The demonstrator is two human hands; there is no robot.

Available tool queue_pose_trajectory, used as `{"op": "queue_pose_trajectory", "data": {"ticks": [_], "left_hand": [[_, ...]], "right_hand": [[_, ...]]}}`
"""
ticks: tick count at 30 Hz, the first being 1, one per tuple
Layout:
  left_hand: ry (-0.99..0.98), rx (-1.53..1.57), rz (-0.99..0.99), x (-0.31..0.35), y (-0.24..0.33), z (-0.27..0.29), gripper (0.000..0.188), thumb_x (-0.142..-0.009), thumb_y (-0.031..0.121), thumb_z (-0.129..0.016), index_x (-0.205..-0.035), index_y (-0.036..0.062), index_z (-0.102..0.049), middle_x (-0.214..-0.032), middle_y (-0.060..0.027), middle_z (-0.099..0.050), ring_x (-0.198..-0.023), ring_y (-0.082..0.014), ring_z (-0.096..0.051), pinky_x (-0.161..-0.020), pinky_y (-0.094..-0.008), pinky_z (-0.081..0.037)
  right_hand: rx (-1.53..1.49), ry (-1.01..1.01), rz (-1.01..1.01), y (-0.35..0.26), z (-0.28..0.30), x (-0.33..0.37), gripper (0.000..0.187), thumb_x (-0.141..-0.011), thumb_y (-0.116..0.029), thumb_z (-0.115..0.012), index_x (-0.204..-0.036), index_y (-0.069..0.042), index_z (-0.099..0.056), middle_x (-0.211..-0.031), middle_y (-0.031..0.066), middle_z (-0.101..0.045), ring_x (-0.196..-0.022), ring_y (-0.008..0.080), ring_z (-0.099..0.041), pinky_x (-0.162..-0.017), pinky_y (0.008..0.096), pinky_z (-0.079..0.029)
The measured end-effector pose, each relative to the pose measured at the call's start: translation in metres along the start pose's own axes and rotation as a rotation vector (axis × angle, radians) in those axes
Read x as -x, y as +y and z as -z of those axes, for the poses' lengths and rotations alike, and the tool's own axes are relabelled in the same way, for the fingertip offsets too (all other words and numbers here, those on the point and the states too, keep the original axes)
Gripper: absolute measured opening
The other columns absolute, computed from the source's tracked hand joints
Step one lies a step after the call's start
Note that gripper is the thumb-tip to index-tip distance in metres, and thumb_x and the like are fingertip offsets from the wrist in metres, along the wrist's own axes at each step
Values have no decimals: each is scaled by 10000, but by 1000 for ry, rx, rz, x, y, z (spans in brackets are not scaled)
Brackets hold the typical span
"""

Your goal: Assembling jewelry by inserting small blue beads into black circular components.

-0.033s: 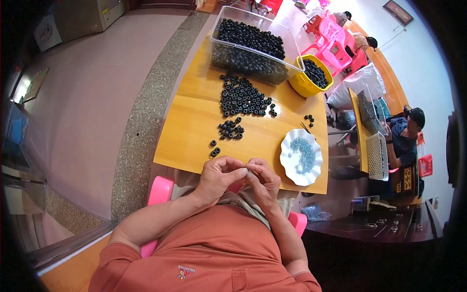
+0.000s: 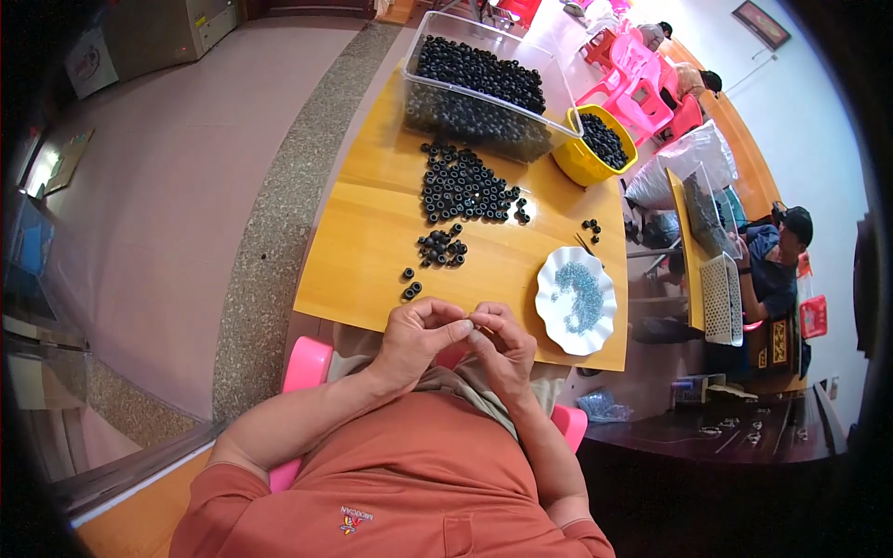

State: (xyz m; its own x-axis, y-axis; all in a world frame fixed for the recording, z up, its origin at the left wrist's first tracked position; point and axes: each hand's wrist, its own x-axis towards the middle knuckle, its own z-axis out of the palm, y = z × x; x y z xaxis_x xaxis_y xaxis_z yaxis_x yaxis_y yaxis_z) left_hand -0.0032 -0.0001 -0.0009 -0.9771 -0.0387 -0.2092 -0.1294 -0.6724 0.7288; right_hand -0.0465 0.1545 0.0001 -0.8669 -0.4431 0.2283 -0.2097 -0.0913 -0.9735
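My left hand (image 2: 415, 342) and my right hand (image 2: 505, 353) meet at the table's front edge, thumbs and forefingers pinched together tip to tip. Whatever sits between the fingertips is too small and too covered to make out. Just beyond the left hand lie a few black ring-shaped pieces (image 2: 409, 293). Farther back come a small cluster of them (image 2: 441, 247) and a larger spread pile (image 2: 460, 186). Right of my right hand, a white scalloped plate (image 2: 546, 279) holds tiny pale-blue beads (image 2: 584, 307). Dark tweezers (image 2: 583, 244) lie behind the plate.
A clear plastic bin (image 2: 484, 93) full of black pieces stands at the back of the wooden table (image 2: 358, 232), with a yellow tub (image 2: 581, 166) of them beside it. Several black pieces (image 2: 593, 229) lie near the right edge. Another person (image 2: 767, 256) sits at the right.
Almost nothing differs. The right thumb and fingertips have shifted very slightly, and both hands stay pinched in the same place.
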Motion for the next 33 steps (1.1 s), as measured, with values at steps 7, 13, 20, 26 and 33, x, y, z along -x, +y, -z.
{"op": "queue_pose_trajectory", "data": {"ticks": [7,13,20,26,33], "left_hand": [[42,65,30,1,-1,0,135,-852,3,-687,-971,9,-623,-915,-50,-664,-829,-87,-623,-744,-211,-517],[40,49,-2,2,-5,-3,148,-847,19,-690,-976,39,-618,-898,-26,-658,-807,-83,-622,-696,-193,-499],[25,39,-8,2,-9,-2,152,-853,22,-688,-987,29,-616,-910,-23,-647,-802,-62,-598,-702,-182,-491],[-4,63,16,2,-4,-5,131,-891,57,-660,-1009,18,-617,-917,-30,-650,-821,-76,-616,-702,-195,-504],[-23,31,25,3,-3,-3,152,-896,74,-659,-1035,15,-632,-926,-40,-658,-811,-82,-630,-703,-203,-509]], "right_hand": [[137,6,102,9,-2,1,341,-754,81,-711,-1077,17,-621,-1032,86,-539,-932,149,-547,-775,245,-466],[319,20,200,10,-1,0,360,-733,73,-722,-1073,2,-626,-977,100,-569,-839,174,-577,-719,260,-482],[479,20,308,4,-2,-3,374,-726,50,-733,-1083,-4,-631,-978,132,-597,-844,228,-615,-704,293,-502],[565,16,334,-3,5,-8,385,-713,27,-756,-1077,-19,-640,-966,138,-605,-830,236,-621,-703,299,-507],[572,-18,339,-9,9,-11,390,-701,26,-771,-1072,-7,-655,-965,131,-608,-809,207,-622,-703,288,-519]]}}
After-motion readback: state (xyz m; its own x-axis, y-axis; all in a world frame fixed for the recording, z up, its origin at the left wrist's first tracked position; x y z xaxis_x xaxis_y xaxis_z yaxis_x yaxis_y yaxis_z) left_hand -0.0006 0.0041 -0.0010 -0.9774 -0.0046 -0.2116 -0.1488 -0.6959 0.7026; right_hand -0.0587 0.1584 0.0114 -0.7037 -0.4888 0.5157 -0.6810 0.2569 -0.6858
